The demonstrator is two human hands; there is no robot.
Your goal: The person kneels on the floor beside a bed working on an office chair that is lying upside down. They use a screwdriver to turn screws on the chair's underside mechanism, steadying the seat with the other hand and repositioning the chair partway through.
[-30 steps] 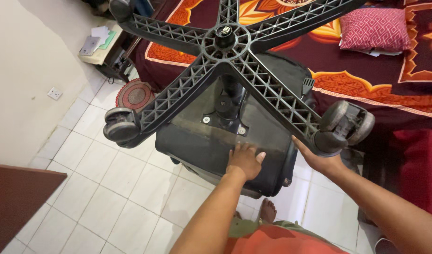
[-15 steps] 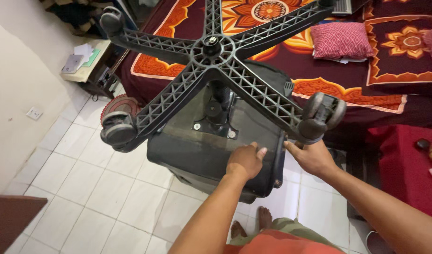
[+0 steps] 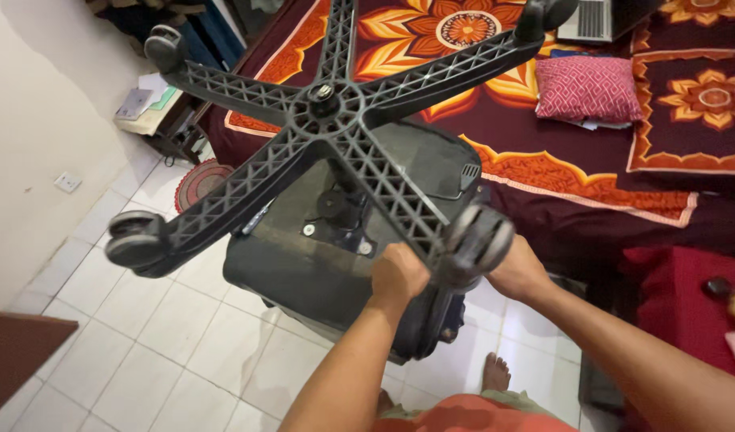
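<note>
A black office chair is turned upside down, its five-armed star base (image 3: 329,108) with castor wheels pointing up toward me. The underside of the seat (image 3: 319,256) shows below the base, with the metal mechanism plate at its middle. My left hand (image 3: 397,276) grips the near edge of the seat, right under one castor wheel (image 3: 475,244). My right hand (image 3: 518,272) holds the seat's edge just right of that same wheel. Another castor (image 3: 135,240) sticks out to the left.
A bed with a maroon and orange flowered cover (image 3: 495,96) and a pink cushion (image 3: 593,88) lies behind the chair. A low side table with papers (image 3: 147,108) stands at the left wall. White floor tiles (image 3: 143,352) lie below; my bare foot (image 3: 495,372) shows.
The chair has tipped further, its base swinging up and toward me. My left hand has shifted from flat on the seat underside to gripping its edge; my right hand stays at the edge.
</note>
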